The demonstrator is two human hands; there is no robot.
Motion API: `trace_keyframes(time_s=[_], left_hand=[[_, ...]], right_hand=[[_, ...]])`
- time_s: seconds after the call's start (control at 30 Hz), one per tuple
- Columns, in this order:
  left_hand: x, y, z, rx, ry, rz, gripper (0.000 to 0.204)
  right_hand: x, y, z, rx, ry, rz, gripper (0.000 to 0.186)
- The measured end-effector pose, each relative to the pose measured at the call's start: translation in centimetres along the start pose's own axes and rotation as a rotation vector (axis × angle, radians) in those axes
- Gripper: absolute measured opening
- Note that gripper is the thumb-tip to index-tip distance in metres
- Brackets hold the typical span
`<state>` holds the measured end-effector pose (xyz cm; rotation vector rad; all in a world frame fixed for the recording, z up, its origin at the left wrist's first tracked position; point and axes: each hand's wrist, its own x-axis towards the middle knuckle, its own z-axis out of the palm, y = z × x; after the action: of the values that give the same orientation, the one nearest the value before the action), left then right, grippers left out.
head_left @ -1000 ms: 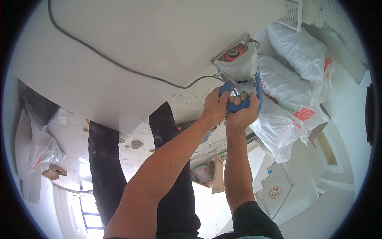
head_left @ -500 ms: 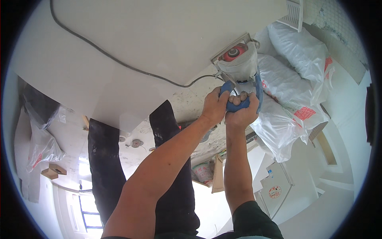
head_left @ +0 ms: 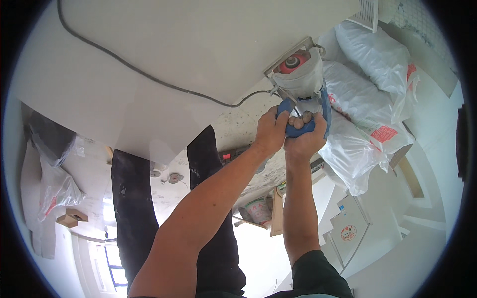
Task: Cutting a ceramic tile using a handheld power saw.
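Note:
A circular saw point(head_left: 303, 77) with a dusty pale guard, a red disc hub and a metal base plate rests at the right edge of a large white board point(head_left: 164, 44). My left hand point(head_left: 271, 130) is closed round the blue front grip of the saw. Beside it, my right hand point(head_left: 309, 136) wraps round the blue rear handle, its knuckles dusty. From the saw a dark cable point(head_left: 149, 77) runs left across the board. The guard hides most of the blade, so I cannot tell whether it is turning.
White plastic sacks point(head_left: 367, 94) with red print lie close to the right of the saw. My black-trousered legs point(head_left: 131, 193) stand at the board's near edge. A small cardboard box point(head_left: 72, 217) lies at the left. A wooden box point(head_left: 277, 211) stands near my right forearm.
The view has shifted slightly. The saw and both hands appear a little farther up and right, with the same hold on the handles.

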<state>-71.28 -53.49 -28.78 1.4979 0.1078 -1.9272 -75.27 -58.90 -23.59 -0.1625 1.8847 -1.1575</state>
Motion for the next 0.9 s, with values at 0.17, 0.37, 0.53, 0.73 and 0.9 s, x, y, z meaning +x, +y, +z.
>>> trace_keyframes(time_s=[0.17, 0.37, 0.53, 0.73, 0.9], left_hand=[[0.0, -0.2, 0.3, 0.005, 0.009, -0.011, 0.04], [-0.1, 0.2, 0.1, 0.048, -0.008, -0.041, 0.039], [-0.1, -0.4, 0.2, 0.017, 0.008, 0.004, 0.04], [0.0, -1.2, 0.3, 0.011, 0.008, -0.001, 0.042], [-0.3, -1.1, 0.7, 0.007, 0.016, -0.002, 0.041]], right_hand=[[0.7, 0.2, -1.1, -0.034, -0.047, 0.009, 0.014], [0.7, 0.2, -1.2, -0.044, -0.024, 0.011, 0.013], [0.7, 0.3, -1.4, -0.038, -0.064, 0.012, 0.012], [0.7, 0.3, -1.7, -0.041, -0.07, 0.007, 0.012], [0.5, 0.1, -2.0, -0.047, -0.053, 0.001, 0.013]])
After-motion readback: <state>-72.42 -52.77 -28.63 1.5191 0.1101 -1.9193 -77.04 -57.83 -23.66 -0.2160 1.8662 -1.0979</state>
